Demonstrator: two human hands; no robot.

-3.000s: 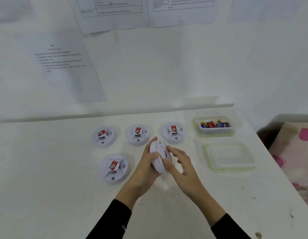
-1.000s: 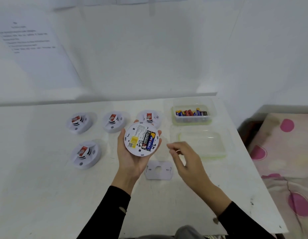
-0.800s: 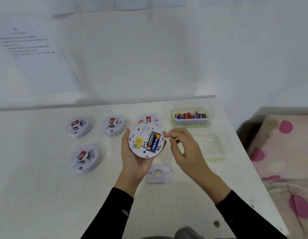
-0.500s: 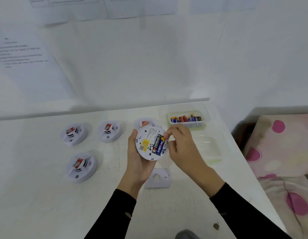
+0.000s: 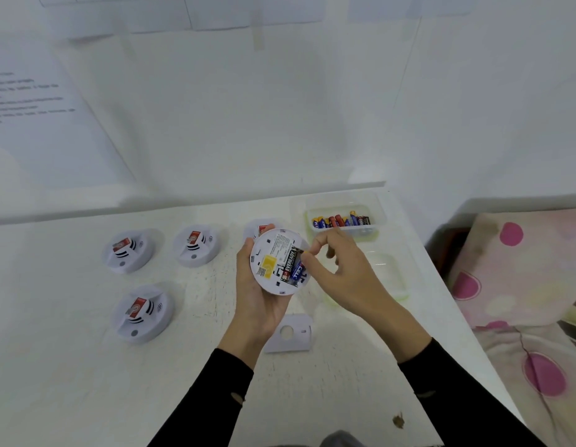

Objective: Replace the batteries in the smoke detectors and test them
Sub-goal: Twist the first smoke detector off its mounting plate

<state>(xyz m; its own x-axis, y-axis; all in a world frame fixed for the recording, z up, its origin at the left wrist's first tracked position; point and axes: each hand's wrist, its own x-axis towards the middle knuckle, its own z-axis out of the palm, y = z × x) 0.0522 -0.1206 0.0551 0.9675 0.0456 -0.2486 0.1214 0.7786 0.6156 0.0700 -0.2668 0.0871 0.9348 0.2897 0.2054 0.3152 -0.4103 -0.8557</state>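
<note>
Head view. The left hand (image 5: 259, 304) cradles a round white smoke detector (image 5: 278, 261) back-side up above the table (image 5: 70, 382), fingers wrapped round its rim from 9 o'clock and 6 o'clock. The right hand (image 5: 341, 279) comes in from 3 o'clock, its thumb and forefinger pinched at the upper end of the batteries (image 5: 292, 268), two cells lying side by side in the open bay; whether a cell is truly gripped or only touched cannot be told. The detector is judged a light, stiff plastic shell with a smooth rim, best held as shown, by the edge with the palm beneath, leaving the bay clear. The cells are small, hard and slick cylinders, probably held by spring contacts; prising one up by a free end should suit better than pulling at its middle. At 6 o'clock of the hands a flat white mounting plate (image 5: 290, 333) lies on the table. At 9 to 10 o'clock four more detectors sit face up, one (image 5: 141, 312) nearest, two (image 5: 127, 251) (image 5: 196, 245) behind it, and a fourth (image 5: 259, 229) partly hidden by the held unit. At 1 o'clock a clear tub (image 5: 344, 232) holds loose spare cells (image 5: 341, 220); its lid (image 5: 388, 279) lies beside it at 3 o'clock, partly behind the right hand.
</note>
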